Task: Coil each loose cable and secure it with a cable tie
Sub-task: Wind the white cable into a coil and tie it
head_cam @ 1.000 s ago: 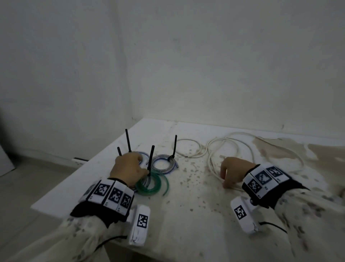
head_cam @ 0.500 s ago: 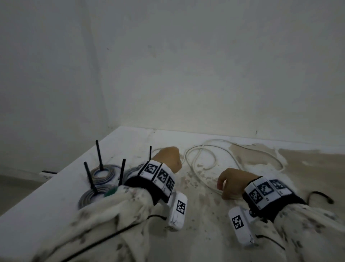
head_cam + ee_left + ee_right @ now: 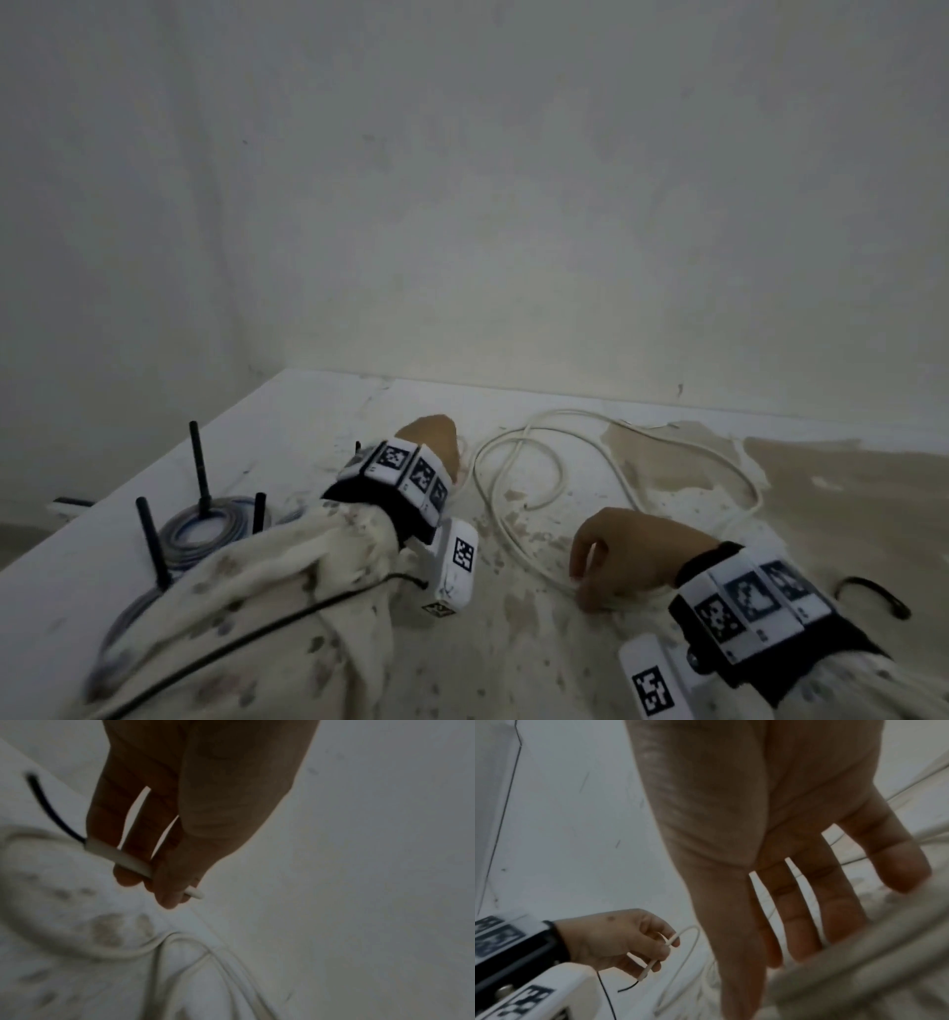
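Left hand pinches white cable end — right hand presses loops

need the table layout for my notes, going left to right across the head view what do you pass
tied cable coils with upright black ties → left hand pinching the white cable's end → loose white cable loops → right hand resting on that cable → loose black cable tie.

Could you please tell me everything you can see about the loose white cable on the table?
The white cable is thin, smooth and round, seemingly plastic-sheathed. It sprawls uncoiled in wide, overlapping loops on the stained table, with no tie on it. The left hand pinches one end, where a dark inner wire sticks out of the sheath. The right hand touches a nearer stretch on the table.
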